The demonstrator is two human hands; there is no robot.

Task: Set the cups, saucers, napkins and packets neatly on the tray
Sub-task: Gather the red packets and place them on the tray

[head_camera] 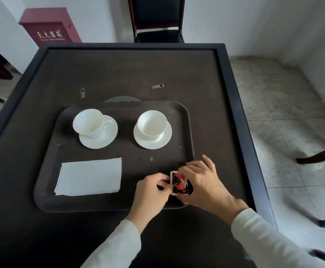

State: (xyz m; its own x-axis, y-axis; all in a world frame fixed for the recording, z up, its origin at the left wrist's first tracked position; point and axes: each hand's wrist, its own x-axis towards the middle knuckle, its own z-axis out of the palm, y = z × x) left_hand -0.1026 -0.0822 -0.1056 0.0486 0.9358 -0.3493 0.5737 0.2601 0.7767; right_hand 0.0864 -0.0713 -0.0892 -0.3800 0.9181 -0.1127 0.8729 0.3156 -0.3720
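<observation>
Both hands, left hand (pixel 150 192) and right hand (pixel 202 182), pinch red-black-white paper packets (pixel 179 183) at the dark rectangular plastic tray's (pixel 47 182) near right corner.

Head-worn view, close, down onto tray (pixel 134 165)

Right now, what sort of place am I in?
Probably a tea or game room in a public building rather than a home. There is a dark square table with a raised rim, a padded banquet chair, and a red fire-extinguisher box by the wall.
</observation>
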